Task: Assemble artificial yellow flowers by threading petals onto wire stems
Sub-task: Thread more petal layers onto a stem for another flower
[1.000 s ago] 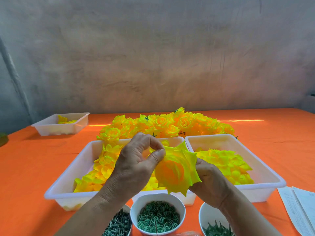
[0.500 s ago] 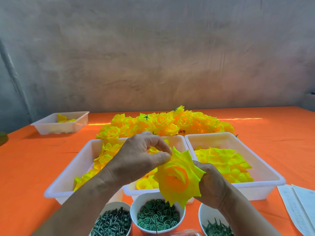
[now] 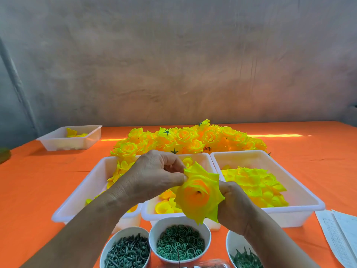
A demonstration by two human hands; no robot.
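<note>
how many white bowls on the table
3, in a row at the near edge: left bowl with dark pegs, middle bowl with green rings, right bowl with green pointed pieces, partly behind the right forearm. Others could sit below the frame.

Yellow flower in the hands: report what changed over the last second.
The yellow flower tilted to face the camera; a dark spot now shows at its centre. The left hand curled its fingers tighter, still pinching the top-left petal. The right hand still grips it from behind; trays and bowls unmoved.
</note>
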